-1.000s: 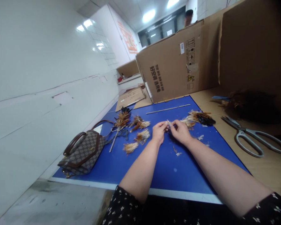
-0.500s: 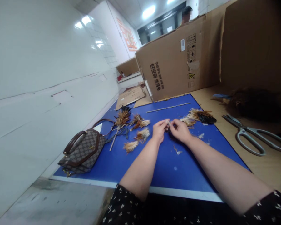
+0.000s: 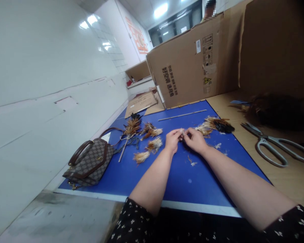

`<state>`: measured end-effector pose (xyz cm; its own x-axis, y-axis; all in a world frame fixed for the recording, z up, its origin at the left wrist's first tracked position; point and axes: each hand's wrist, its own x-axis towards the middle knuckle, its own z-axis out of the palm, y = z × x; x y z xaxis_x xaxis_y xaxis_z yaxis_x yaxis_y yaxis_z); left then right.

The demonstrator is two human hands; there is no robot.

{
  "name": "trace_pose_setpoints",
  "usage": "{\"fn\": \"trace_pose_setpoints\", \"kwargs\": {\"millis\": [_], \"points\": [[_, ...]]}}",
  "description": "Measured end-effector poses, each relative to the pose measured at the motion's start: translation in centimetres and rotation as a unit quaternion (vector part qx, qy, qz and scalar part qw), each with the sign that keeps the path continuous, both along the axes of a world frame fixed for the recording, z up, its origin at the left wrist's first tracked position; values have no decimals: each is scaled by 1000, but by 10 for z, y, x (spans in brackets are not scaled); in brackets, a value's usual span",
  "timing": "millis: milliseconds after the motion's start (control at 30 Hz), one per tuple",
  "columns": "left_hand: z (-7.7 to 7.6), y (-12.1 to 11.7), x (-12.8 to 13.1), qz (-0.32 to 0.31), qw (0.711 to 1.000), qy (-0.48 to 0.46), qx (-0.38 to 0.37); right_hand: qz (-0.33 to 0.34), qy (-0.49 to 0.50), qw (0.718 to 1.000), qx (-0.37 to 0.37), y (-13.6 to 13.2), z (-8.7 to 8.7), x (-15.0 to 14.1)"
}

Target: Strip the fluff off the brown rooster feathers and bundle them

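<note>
My left hand (image 3: 172, 140) and my right hand (image 3: 194, 140) meet over the blue mat (image 3: 177, 179), fingertips pinched together. Between them is a small pale feather-like piece (image 3: 182, 132), mostly covered by the fingers. Just right of my right hand lies a bunch of brown, cream and black feathers (image 3: 212, 125). To the left of my left hand are several small feather bundles, among them a cream and brown bundle (image 3: 154, 145) and a tan bundle (image 3: 141, 157). Beyond them is a feather duster (image 3: 132, 127) with a thin stick handle. Bits of fluff (image 3: 193, 164) are scattered below my hands.
A patterned handbag (image 3: 91, 163) stands at the mat's left side. A thin rod (image 3: 182, 115) lies near the far edge. Large scissors (image 3: 271, 143) and a dark feather pile (image 3: 276, 113) are on the right. A tall cardboard box (image 3: 187, 74) walls off the back, with a person (image 3: 209, 10) behind it.
My hands stay in nearly the same spot, still pinched together. The person behind the cardboard has shifted right and slightly up in view.
</note>
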<state>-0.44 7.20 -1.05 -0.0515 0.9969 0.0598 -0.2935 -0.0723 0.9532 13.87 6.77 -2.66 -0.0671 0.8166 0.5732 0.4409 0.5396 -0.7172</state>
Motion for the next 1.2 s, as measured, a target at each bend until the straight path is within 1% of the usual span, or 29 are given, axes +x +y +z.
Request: {"fn": "trace_pose_setpoints", "kwargs": {"millis": [133, 367, 500, 667, 733, 867, 933, 1067, 1200], "points": [[3, 0, 1, 14, 1000, -18, 6, 1, 2, 1000, -6, 0, 0, 0], [8, 10, -11, 100, 992, -73, 19, -25, 23, 999, -18, 2, -1, 0], [9, 14, -21, 130, 987, -94, 13, -42, 41, 998, -20, 4, -1, 2], [10, 11, -20, 123, 989, -82, 11, -45, 70, 996, -25, 3, 1, 1], [9, 7, -14, 108, 992, -63, 14, -24, 77, 996, -29, 1, 3, -1], [7, -2, 1, 59, 998, -17, 28, 30, 85, 996, -29, -4, 8, -4], [6, -5, 6, 46, 998, 3, 40, 52, 85, 995, -26, -6, 11, -4], [6, -5, 8, 60, 996, 20, 59, 70, 84, 994, -29, -9, 15, -1], [6, -1, 5, 99, 993, 7, 57, 57, 80, 995, -32, -9, 16, 0]]}}
